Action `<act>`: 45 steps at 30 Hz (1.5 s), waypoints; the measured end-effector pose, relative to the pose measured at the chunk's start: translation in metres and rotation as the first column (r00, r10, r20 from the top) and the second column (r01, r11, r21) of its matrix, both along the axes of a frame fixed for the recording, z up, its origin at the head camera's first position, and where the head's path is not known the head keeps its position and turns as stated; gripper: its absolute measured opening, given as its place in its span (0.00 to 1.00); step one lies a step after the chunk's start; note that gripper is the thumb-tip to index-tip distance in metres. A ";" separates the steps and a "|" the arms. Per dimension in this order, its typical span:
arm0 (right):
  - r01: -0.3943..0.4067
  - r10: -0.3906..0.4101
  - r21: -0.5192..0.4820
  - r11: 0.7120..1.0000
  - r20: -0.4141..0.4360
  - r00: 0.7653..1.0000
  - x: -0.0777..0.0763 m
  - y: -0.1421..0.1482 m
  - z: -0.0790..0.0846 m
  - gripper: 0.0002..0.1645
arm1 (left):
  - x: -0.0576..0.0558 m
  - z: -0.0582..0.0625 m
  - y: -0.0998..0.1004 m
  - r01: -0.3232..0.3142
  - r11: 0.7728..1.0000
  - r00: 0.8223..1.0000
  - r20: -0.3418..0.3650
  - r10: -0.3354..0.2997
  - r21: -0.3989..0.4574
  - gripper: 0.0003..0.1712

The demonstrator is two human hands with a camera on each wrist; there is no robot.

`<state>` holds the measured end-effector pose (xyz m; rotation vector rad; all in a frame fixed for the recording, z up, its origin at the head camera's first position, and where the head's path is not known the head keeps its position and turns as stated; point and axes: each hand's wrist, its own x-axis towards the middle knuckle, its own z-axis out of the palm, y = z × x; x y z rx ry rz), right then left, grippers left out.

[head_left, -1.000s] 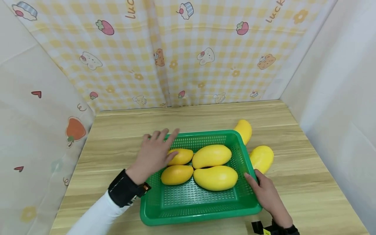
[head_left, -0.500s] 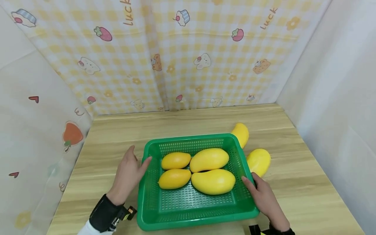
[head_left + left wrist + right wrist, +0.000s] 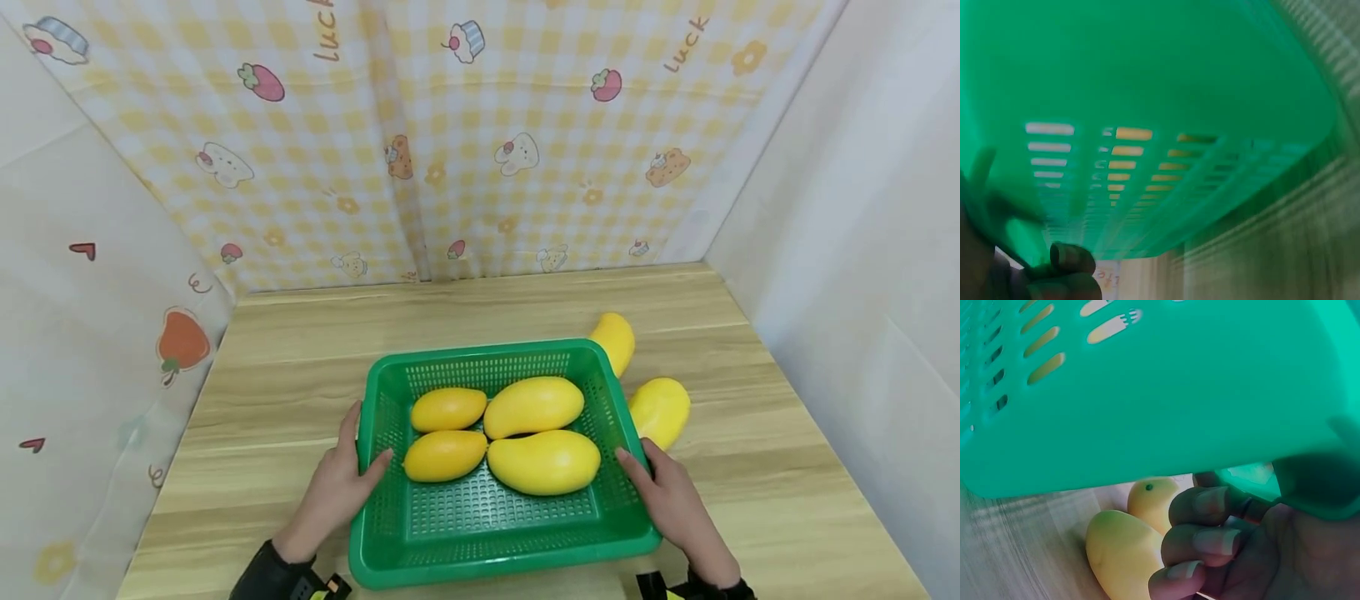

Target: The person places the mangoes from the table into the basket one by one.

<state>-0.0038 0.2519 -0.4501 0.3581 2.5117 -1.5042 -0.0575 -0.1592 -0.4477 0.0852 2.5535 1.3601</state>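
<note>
In the head view a green plastic basket [image 3: 502, 565] with slotted walls holds several yellow mangoes [image 3: 544, 463]. My left hand [image 3: 335, 490] grips its left rim, thumb over the inner side and fingers outside. On the opposite side, my right hand [image 3: 675, 497] holds the right rim, its thumb also inside. The right wrist view shows curled fingers [image 3: 1200, 544] beneath that rim. In the left wrist view, fingertips [image 3: 1072, 259] curl beside the basket's outer wall [image 3: 1147, 75]. Whether the basket touches the table cannot be made out.
Two more mangoes lie outside the basket on its right, one farther back [image 3: 615, 342] and one closer to my right hand [image 3: 662, 412]. Beneath is a wood-grain table [image 3: 300, 342]. A checked curtain [image 3: 465, 125] hangs behind, with pale cloth at both sides.
My left hand has drawn back from over the mangoes at the basket's left, moved down and left, and taken hold of the left rim. The right hand keeps its hold.
</note>
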 end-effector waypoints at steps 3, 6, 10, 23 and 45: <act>-0.009 0.010 0.037 0.999 -0.013 1.000 0.001 0.001 0.002 0.26 | 0.001 0.000 0.003 0.024 0.999 1.000 -0.016 -0.024 -0.028 0.50; -0.008 0.011 0.086 0.996 -0.031 0.999 0.001 0.001 0.005 0.25 | 0.002 0.004 0.007 0.046 0.992 0.999 -0.021 -0.049 -0.117 0.49; -0.014 0.022 0.134 0.991 -0.060 0.998 0.002 0.000 0.006 0.24 | 0.005 0.008 0.011 0.002 0.990 1.000 0.016 0.000 -0.144 0.39; -0.164 0.152 0.274 0.948 0.064 0.986 -0.006 0.003 0.017 0.35 | 0.006 0.005 0.007 -0.077 0.986 0.993 0.076 0.089 -0.146 0.21; -0.160 0.269 0.649 0.744 -0.071 0.961 -0.023 0.062 0.048 0.28 | 0.003 0.004 0.006 -0.044 0.991 0.993 0.107 0.058 -0.123 0.23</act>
